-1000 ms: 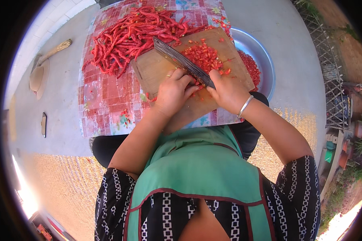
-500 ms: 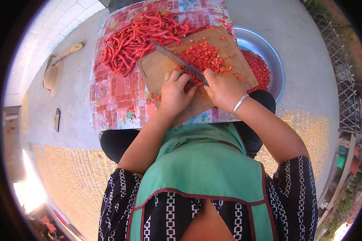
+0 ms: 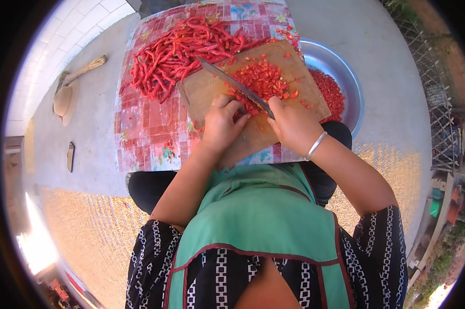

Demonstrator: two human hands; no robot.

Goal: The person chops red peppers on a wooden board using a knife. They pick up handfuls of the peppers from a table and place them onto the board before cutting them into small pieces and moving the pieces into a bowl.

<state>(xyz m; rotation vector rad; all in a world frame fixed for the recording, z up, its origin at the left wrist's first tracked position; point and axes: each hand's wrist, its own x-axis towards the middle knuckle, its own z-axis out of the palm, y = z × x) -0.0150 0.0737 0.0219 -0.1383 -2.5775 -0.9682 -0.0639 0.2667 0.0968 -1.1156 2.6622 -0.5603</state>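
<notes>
**Chopping chillies, little change**

Your right hand (image 3: 293, 125) still grips the knife (image 3: 235, 86) over the cutting board (image 3: 212, 90). Your left hand (image 3: 221, 125) stays curled on chillies (image 3: 244, 106) mid-board, fingers now nearer the blade. Chopped pile (image 3: 262, 78) sits beyond the knife.

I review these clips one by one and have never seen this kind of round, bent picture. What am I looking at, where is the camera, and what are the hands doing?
There is no machine here. A person wears a wide fisheye camera on the head, looking down, so straight edges curve near the rim. The two forearms coming up from below are the person's own. The right hand grips the handle of a large knife. The left hand presses down on red chilies at the blade. Both work on a wooden cutting board, which carries a heap of chopped chili. Whole red chilies lie on the patterned cloth beside it. A metal bowl on the right holds more chopped chili.
</notes>
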